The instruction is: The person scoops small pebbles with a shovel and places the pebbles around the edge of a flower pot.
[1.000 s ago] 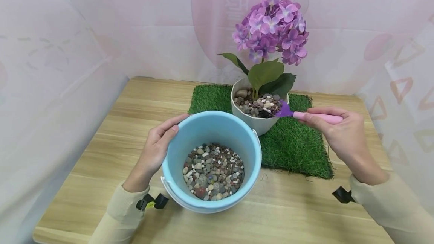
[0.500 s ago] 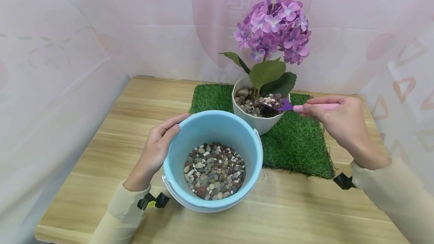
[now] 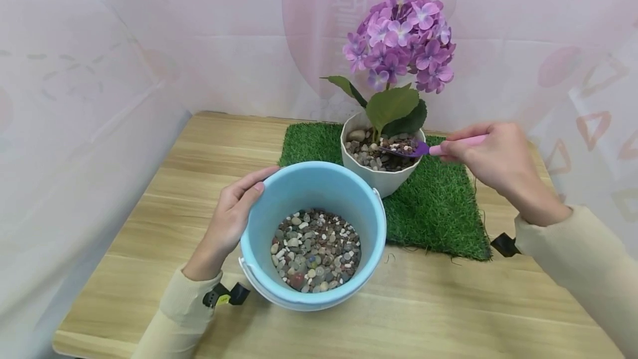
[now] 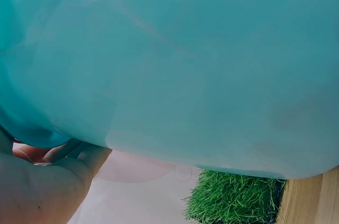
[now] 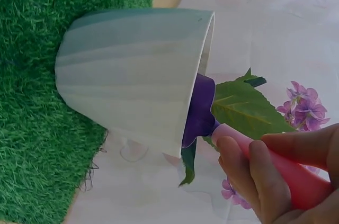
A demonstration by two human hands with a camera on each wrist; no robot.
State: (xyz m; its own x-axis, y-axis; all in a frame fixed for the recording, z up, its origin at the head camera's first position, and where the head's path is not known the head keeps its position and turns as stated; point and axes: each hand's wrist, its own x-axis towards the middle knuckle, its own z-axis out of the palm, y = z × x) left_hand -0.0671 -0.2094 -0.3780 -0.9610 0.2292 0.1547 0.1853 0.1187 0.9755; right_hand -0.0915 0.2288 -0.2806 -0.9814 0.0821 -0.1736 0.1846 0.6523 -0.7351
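A light-blue bucket (image 3: 318,173) with pebbles (image 3: 316,251) in its bottom stands at the front of the table. My left hand (image 3: 231,215) holds its left rim, the thumb along the edge and fingers on the outer wall. My right hand (image 3: 498,162) grips the pink handle of a small garden trowel (image 3: 421,149). Its purple blade reaches over the rim of the white flowerpot (image 3: 384,180), among the stones. In the right wrist view, the trowel's purple blade (image 5: 200,110) dips inside the pot's mouth, so its tip is hidden. A purple hydrangea (image 3: 401,43) rises from the pot.
The pot stands on a green artificial-grass mat (image 3: 433,226) towards the back of the wooden table (image 3: 164,181). Pale printed cloth (image 3: 239,60) hangs behind and beside the table. The bucket's white handle (image 3: 254,284) hangs down against its side.
My right hand has moved up and slightly left in the head view, and the trowel's blade has gone farther into the pot. Fewer pale pebbles show by the blade. My left hand stays on the bucket.
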